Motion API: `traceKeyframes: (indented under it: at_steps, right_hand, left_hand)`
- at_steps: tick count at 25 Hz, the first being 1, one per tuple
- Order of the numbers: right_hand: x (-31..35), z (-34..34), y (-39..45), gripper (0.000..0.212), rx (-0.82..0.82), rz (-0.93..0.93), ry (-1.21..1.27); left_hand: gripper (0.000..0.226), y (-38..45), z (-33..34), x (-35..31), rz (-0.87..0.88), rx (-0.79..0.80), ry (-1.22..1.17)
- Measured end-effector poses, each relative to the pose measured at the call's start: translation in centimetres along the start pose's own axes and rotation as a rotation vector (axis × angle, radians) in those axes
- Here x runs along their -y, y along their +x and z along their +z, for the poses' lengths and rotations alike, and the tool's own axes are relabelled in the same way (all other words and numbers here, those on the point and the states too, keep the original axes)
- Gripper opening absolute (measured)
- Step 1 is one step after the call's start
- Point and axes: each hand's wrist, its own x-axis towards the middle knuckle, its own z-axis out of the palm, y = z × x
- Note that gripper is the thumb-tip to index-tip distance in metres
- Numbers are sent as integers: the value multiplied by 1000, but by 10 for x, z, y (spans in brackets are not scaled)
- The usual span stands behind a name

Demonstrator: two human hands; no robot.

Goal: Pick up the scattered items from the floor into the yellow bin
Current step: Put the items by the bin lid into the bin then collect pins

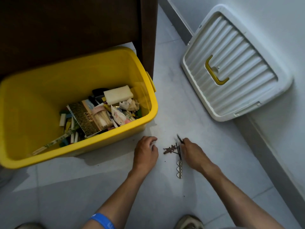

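Head view. Yellow bin (145,90) stands far left, already holding papers, sticks and blocks. Last small clutter (171,149) lies on the floor (189,113), near right of the bin: dark pins and a silver clip (179,168). Right hand (191,150) pinches a thin dark pin (180,139). Left hand (146,152) hovers loosely curled, holding nothing. Next, probably: gather the rest, lift over the rim. White lid (237,63) leans far right. No legible writing.

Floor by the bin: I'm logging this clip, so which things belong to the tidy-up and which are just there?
Job: yellow bin; dark pins and silver clip on the floor; right hand pinching a pin; left hand.
Just there: white lid; brown cabinet.
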Motion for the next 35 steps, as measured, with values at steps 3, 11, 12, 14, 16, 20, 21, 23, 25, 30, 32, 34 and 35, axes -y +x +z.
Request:
traceKeyframes:
  at_steps: [3,11,12,14,16,20,21,23,25,30,32,34,35]
  right_hand:
    - [22,-52,-18,24,-206,-214,320]
    - [195,-130,13,33,-319,-546,-122]
    - [190,-126,15,33,-399,-532,-133]
    - [156,-117,12,27,-610,-513,-18]
    - [100,-91,0,19,-690,-353,137]
    - [15,7,-27,22,-436,155,134]
    - [8,28,-26,26,-385,193,108]
    - [1,51,-20,27,-385,213,29]
    - [1,53,-12,23,-386,197,-69]
    - [-1,50,-11,3,-333,134,-234]
    - [-6,46,-8,8,-328,133,-121]
    - [-14,41,-9,14,-322,94,19]
    - [-15,40,-12,15,-324,41,36]
  left_hand:
    - [27,0,-13,4,-55,-21,-51]
    - [28,-17,-12,4,-4,95,106]
    - [29,-17,-10,5,1,107,141]
    - [31,-17,-4,4,33,123,198]
    - [32,-14,7,-3,132,159,281]
    - [25,-7,30,-14,292,244,499]
    - [22,-5,32,-15,300,260,550]
    - [19,-3,37,-15,314,299,645]
    - [20,-8,34,-21,386,298,735]
    - [25,-16,33,-22,477,316,840]
    - [11,-15,33,-13,436,289,818]
    - [13,-12,40,-6,375,222,781]
    - [15,-10,39,-6,322,223,686]
